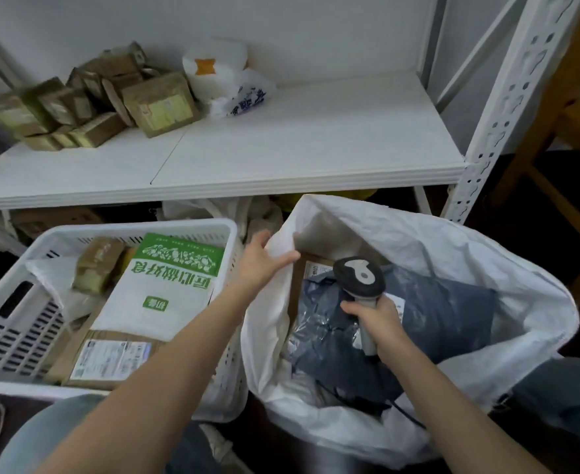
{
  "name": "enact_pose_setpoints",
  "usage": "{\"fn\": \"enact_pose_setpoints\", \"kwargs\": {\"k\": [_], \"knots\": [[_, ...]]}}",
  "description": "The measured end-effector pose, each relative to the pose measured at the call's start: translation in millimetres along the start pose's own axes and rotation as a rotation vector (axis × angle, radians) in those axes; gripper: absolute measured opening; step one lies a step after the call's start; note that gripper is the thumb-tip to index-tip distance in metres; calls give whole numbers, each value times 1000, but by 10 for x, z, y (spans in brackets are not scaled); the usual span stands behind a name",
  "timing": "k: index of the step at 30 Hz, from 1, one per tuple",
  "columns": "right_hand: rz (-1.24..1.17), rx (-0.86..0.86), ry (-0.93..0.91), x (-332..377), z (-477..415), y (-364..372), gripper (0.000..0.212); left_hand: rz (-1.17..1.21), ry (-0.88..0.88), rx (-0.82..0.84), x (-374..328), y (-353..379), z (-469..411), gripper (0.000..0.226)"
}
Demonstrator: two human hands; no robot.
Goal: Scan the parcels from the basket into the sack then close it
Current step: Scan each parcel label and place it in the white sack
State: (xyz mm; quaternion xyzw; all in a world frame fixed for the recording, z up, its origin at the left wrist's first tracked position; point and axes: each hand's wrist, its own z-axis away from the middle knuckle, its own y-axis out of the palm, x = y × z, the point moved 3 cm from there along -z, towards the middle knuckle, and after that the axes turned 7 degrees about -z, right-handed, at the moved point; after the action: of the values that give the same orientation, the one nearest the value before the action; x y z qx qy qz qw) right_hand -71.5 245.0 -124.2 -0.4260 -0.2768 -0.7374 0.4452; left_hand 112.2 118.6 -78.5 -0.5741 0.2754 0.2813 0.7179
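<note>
My left hand (264, 265) pinches the rim of the white sack (486, 254), whose mouth is open. My right hand (377, 319) grips the scanner (358, 277) by its handle, above a dark grey parcel (445, 309) inside the sack. The basket (25, 323), touching the sack's left side, holds a green-and-white parcel (165, 289) and a labelled brown box (110, 357).

Seen from above, a left hand (264, 261) grips the rim of an open white sack (486, 241). The right hand (379, 319) holds a barcode scanner (360, 278) over a dark grey parcel (445, 309) inside it. Just left, a white basket (110, 227) holds a green-and-white packet (165, 285) and cardboard parcels (110, 357). Behind, a white shelf (298, 148) carries small brown boxes (93, 107).
</note>
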Motion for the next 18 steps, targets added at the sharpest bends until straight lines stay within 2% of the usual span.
{"fn": "enact_pose_setpoints", "kwargs": {"k": [2,5,8,11,13,15,18], "knots": [[6,-3,5,5,16,-22,24,-132,-76,22,295,95,277,89],[2,33,12,14,104,-80,21,-239,-222,44,540,188,540,61],[-30,61,22,27,227,-201,20,-9,-302,-63,486,66,467,54],[-100,66,45,79,367,-294,14,307,-265,-167,249,-253,286,49],[-166,83,64,112,449,-312,12,432,-237,-185,187,-382,250,47],[-232,91,83,124,494,-318,13,458,-287,-150,253,-342,332,58],[-292,78,84,92,571,-393,15,465,-339,-66,472,-52,659,91]]}}
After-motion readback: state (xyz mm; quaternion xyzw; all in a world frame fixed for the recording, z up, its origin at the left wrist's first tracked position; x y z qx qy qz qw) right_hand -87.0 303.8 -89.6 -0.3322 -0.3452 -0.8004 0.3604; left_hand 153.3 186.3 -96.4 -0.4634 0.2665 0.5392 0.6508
